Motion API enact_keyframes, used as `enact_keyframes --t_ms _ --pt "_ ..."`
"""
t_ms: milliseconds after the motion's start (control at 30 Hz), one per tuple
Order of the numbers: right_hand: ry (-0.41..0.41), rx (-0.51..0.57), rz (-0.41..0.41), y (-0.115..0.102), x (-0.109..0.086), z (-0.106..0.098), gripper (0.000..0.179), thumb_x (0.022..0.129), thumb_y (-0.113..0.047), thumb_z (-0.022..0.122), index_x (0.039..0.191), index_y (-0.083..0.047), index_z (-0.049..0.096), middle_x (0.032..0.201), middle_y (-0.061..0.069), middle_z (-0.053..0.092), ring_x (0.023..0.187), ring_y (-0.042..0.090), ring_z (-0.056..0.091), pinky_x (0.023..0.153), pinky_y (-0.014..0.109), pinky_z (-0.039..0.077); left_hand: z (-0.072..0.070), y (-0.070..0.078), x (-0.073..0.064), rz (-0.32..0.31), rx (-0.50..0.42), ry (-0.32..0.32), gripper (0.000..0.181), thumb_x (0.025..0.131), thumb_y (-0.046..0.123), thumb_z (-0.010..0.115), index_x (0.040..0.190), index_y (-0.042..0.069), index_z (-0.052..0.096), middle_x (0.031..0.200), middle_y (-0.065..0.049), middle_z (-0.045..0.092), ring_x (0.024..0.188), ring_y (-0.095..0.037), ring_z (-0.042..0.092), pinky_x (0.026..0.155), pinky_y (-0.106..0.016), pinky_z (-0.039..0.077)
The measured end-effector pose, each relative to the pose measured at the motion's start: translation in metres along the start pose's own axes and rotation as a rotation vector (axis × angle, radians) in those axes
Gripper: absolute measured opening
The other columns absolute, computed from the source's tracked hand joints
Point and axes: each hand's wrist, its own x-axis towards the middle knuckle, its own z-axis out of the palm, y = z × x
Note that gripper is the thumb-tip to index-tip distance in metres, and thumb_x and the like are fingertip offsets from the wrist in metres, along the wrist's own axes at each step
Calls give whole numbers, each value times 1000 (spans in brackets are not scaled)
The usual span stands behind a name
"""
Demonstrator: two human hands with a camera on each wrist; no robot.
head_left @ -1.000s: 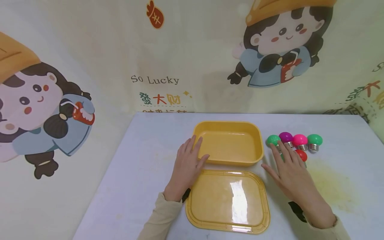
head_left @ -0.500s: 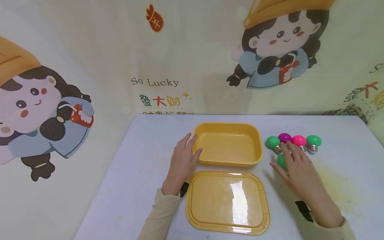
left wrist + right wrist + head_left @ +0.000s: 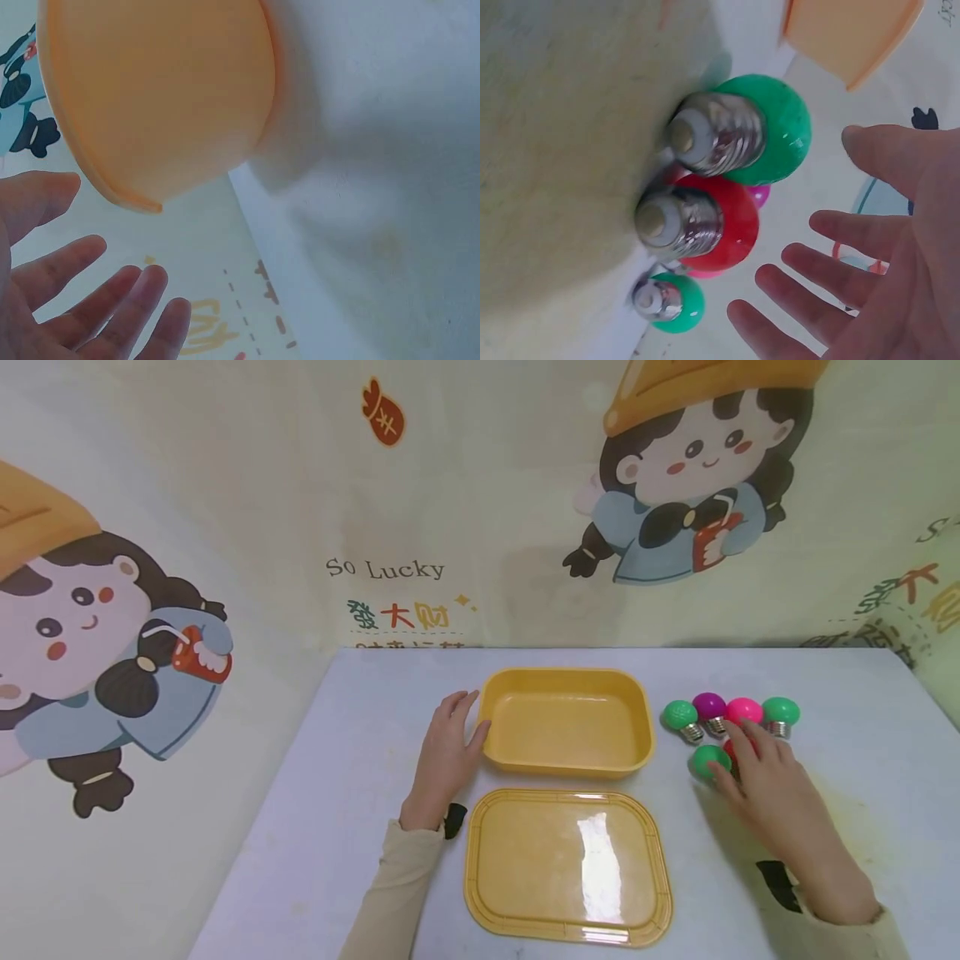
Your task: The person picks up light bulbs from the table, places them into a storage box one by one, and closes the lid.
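My right hand (image 3: 783, 797) hovers with spread fingers over a small group of light bulbs on the table. Partly under its fingers lies a red bulb (image 3: 735, 221), and beside that a green bulb (image 3: 710, 762); the right wrist view shows their silver screw bases and a gap to the fingertips. Behind them are a textured green bulb (image 3: 680, 714), a purple bulb (image 3: 708, 705), a pink bulb (image 3: 742, 708) and another green bulb (image 3: 782, 710). At the left end of a deep yellow box (image 3: 566, 760), my left hand (image 3: 442, 764) is held with loosely extended fingers near its rim.
A flat yellow lid (image 3: 562, 868) lies on the white table (image 3: 337, 760), just in front of the box. Behind the table's far edge rises a cartoon-printed cloth (image 3: 510, 510). Dark bands cross both wrists.
My right hand has drawn rightward, uncovering the front green bulb. The left hand has shifted slightly left, off the box's rim. The head view has tilted a little.
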Motion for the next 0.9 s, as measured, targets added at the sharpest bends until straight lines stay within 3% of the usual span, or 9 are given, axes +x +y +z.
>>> enact_keyframes --t_ms 267,467,667,767,900 --pt "-31 26 84 14 0 2 65 88 -11 70 141 8 36 137 38 35 117 59 35 87 77 39 3 -9 7 -60 -50 -28 45 98 25 64 139 9 55 133 -9 54 119 -24 56 100 -42 49" --pt "-13 22 88 23 -1 5 65 85 -5 73 139 10 39 133 38 39 113 57 39 84 74 42 7 -14 11 -112 -128 -72 45 97 22 65 139 10 55 126 -7 57 109 -21 61 93 -39 53" --pt "-20 29 70 30 -1 6 68 77 0 79 136 7 45 123 35 46 106 54 44 76 69 49 13 -23 16 -167 -377 -94 40 94 14 68 133 7 60 117 -10 63 102 -22 65 91 -35 55" --pt "-31 38 56 32 0 7 66 76 3 79 133 7 49 118 34 50 104 53 48 77 68 50 13 -26 18 -229 -512 -104 37 92 12 70 128 8 64 113 -11 67 101 -23 67 88 -35 56" --pt "-29 64 50 34 1 7 59 76 5 78 129 8 53 113 35 53 102 54 51 80 68 48 10 -27 20 -314 -604 -133 36 90 14 73 125 11 67 113 -10 68 101 -23 66 84 -32 57"
